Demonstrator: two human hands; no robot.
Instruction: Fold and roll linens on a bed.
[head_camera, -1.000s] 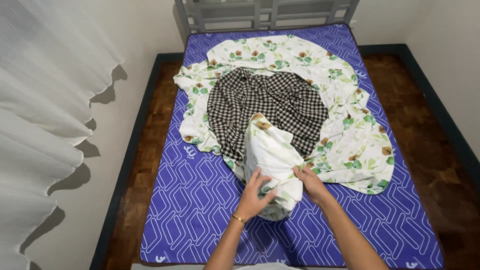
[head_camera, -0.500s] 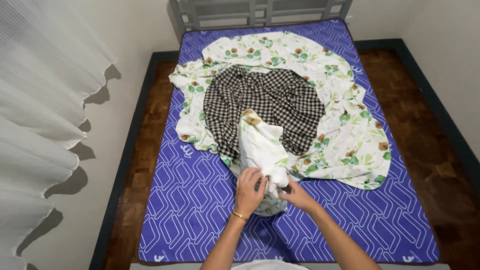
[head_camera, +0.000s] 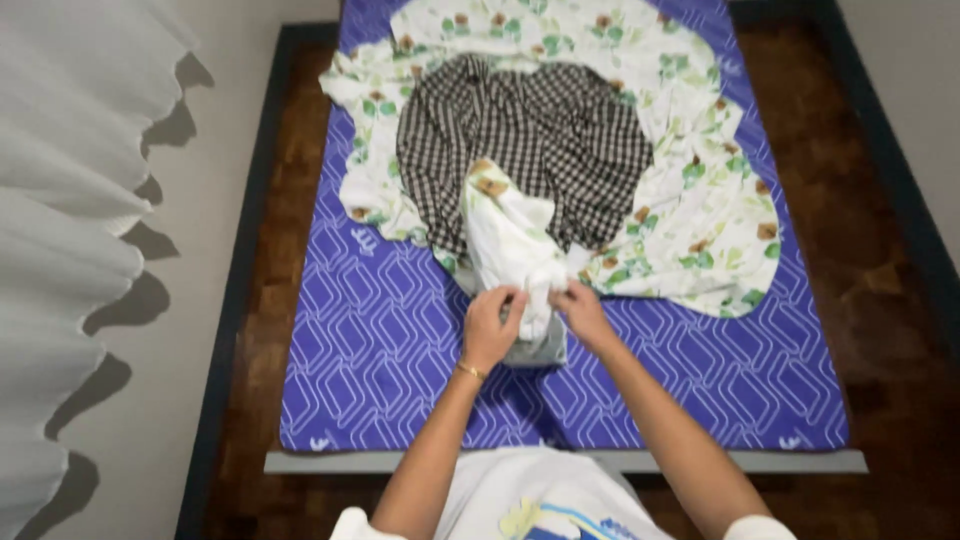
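Observation:
A white floral cloth bundle (head_camera: 512, 240) lies lengthwise on the blue patterned mattress (head_camera: 360, 330), its far end resting on a black-and-white checked garment (head_camera: 540, 130). My left hand (head_camera: 490, 325) pinches the near end of the bundle from the left. My right hand (head_camera: 582, 312) grips the same end from the right, fingers closed on the cloth. Both hands almost touch. Under the checked garment spreads a large white floral sheet (head_camera: 700, 200).
The mattress sits in a dark bed frame (head_camera: 240, 300) on a wooden floor (head_camera: 890, 300). A white curtain (head_camera: 60, 200) hangs along the left wall. The mattress's near edge (head_camera: 560, 460) is just in front of my body.
My hands have come closer together on the near end of the bundle. The camera has tilted down and nearer, so the bed fills more of the view.

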